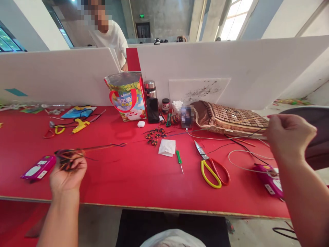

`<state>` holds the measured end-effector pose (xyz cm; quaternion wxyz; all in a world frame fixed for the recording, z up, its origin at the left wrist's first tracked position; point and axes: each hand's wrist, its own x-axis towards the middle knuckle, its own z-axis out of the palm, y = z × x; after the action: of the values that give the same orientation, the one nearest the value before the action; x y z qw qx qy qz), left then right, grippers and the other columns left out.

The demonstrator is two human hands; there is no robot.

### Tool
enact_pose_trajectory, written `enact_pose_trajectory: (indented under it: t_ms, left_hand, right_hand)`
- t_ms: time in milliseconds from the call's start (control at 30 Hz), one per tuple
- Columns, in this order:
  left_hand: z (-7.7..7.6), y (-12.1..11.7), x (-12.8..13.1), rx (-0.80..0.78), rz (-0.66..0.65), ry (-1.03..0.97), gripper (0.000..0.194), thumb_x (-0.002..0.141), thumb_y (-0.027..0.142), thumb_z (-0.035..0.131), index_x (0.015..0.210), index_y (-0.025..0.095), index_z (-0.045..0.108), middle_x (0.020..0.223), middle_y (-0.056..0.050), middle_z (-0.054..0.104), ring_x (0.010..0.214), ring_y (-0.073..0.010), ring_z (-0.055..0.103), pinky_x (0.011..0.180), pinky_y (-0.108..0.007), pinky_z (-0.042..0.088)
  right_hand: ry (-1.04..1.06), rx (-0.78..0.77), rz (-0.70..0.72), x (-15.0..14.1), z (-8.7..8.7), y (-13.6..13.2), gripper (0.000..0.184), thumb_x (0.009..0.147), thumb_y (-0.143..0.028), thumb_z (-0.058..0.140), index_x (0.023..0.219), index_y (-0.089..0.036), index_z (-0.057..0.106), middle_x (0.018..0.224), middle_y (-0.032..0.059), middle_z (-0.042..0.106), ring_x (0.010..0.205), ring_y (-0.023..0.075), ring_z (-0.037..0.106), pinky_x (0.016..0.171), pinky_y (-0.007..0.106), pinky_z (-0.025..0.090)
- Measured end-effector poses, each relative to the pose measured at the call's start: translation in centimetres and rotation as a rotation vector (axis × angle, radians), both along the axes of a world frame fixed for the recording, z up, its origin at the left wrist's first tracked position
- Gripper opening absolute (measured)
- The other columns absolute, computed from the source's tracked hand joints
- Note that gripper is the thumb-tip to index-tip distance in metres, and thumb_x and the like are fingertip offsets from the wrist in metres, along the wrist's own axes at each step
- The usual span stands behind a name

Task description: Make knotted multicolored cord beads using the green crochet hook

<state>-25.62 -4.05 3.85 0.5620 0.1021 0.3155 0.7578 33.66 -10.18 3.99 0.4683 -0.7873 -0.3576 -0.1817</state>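
My left hand (pixel 67 176) is closed around a dark and orange knotted cord bundle (pixel 66 160), above the left part of the red table. Orange and dark cord strands (pixel 102 146) run rightward from it. Far to the right, my right hand (pixel 290 137) is raised in a pinching fist. A thin dark cord (pixel 246 136) and an orange strand reach its fingertips. Between my hands lie several small black-and-orange knotted pieces (pixel 155 135), a green-handled awl or small screwdriver (pixel 179 157), a folded white tissue (pixel 167 147) and scissors (pixel 211 168) with red and yellow handles.
Purple boxes sit at left (pixel 39 168) and right (pixel 268 178). Behind stand a colourful bag (pixel 127 99), a black phone (pixel 152 110), a steel flask (pixel 150 87) and a beaded cushion (pixel 231 116). A yellow glue gun (pixel 81 126) lies left. A person (pixel 113 37) is beyond white panels.
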Motion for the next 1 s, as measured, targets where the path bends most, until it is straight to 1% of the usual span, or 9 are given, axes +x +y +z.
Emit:
enact_pose_trajectory:
  t_ms: [100,233,400,467,567,667,767,867,1000]
  left_hand:
    - [1.0,-0.4,2.0,0.019,0.015,-0.162,0.019,0.100,0.020,0.041,0.090,0.020,0.057,0.072,0.001,0.070,0.064,-0.0090,0.066,0.051,-0.015,0.051]
    - [2.0,-1.8,8.3,-0.105,-0.211,-0.255,0.030,0.103,0.033,0.040,0.096,0.018,0.066,0.088,-0.006,0.075,0.077,-0.0137,0.073,0.053,-0.018,0.054]
    - [1.7,-3.3,15.0,-0.241,-0.593,-0.327,0.025,0.099,0.026,0.047,0.101,0.017,0.069,0.099,-0.010,0.076,0.089,-0.0160,0.075,0.058,-0.018,0.053]
    - [1.7,-3.4,16.3,-0.193,-0.675,-0.320,0.022,0.096,0.019,0.048,0.104,0.018,0.069,0.101,-0.009,0.076,0.094,-0.0154,0.075,0.062,-0.018,0.054]
    - [2.1,-3.2,17.0,-0.147,-0.684,-0.331,0.024,0.097,0.018,0.046,0.106,0.019,0.069,0.102,-0.007,0.076,0.098,-0.0147,0.075,0.066,-0.018,0.056]
    - [2.6,-2.9,16.5,-0.133,-0.602,-0.361,0.027,0.100,0.021,0.043,0.106,0.018,0.069,0.101,-0.007,0.077,0.098,-0.0146,0.075,0.069,-0.018,0.058]
    - [2.5,-2.6,14.8,-0.096,-0.490,-0.372,0.027,0.101,0.025,0.042,0.105,0.017,0.068,0.098,-0.007,0.077,0.094,-0.0138,0.076,0.070,-0.018,0.059]
    - [1.9,-2.0,12.4,-0.080,-0.451,-0.373,0.030,0.104,0.029,0.041,0.103,0.017,0.068,0.094,-0.006,0.077,0.086,-0.0108,0.076,0.070,-0.016,0.059]
    - [0.7,-0.9,9.4,-0.138,-0.312,-0.241,0.040,0.109,0.031,0.032,0.100,0.018,0.069,0.087,-0.004,0.078,0.084,-0.0121,0.077,0.072,-0.020,0.062]
  right_hand:
    - [0.016,-0.132,-0.054,-0.2,1.2,0.6,0.028,0.078,-0.028,0.057,0.087,-0.012,0.079,0.062,0.0094,0.067,0.065,0.0258,0.064,0.066,0.037,0.047]
    - [0.046,-0.393,0.252,-5.1,1.2,1.1,0.029,0.078,-0.030,0.065,0.101,-0.018,0.077,0.078,0.0097,0.074,0.070,0.0258,0.065,0.071,0.038,0.049]
    - [0.712,-0.374,1.049,-15.8,-0.8,-0.1,0.055,0.081,-0.054,0.072,0.125,-0.021,0.067,0.108,0.0124,0.075,0.054,0.0162,0.061,0.053,0.033,0.052]
    - [0.998,-0.407,1.369,-19.6,-1.8,-0.7,0.076,0.071,-0.049,0.084,0.140,-0.036,0.056,0.148,0.0111,0.057,0.060,0.0136,0.064,0.055,0.034,0.056]
    - [1.173,-0.605,1.656,-22.9,-3.4,-1.3,0.102,0.051,-0.037,0.098,0.141,-0.051,0.053,0.152,0.0041,0.052,0.061,0.0118,0.062,0.055,0.033,0.056]
    - [1.155,-0.763,1.709,-23.4,-4.8,-1.6,0.074,0.060,-0.038,0.094,0.129,-0.045,0.067,0.113,0.0004,0.072,0.065,0.0152,0.063,0.060,0.032,0.054]
    - [1.073,-0.870,1.653,-21.9,-5.5,-1.6,0.043,0.053,-0.040,0.097,0.091,-0.034,0.079,0.065,-0.0046,0.062,0.054,0.0147,0.055,0.053,0.029,0.045]
    - [0.963,-0.814,1.488,-19.1,-5.2,-1.4,0.025,0.073,-0.050,0.084,0.081,-0.028,0.076,0.063,-0.0020,0.062,0.055,0.0138,0.052,0.053,0.029,0.042]
    - [0.874,-0.662,1.238,-14.3,-3.8,-1.2,0.041,0.074,-0.060,0.079,0.071,-0.019,0.072,0.055,-0.0012,0.053,0.052,0.0118,0.045,0.050,0.027,0.036]
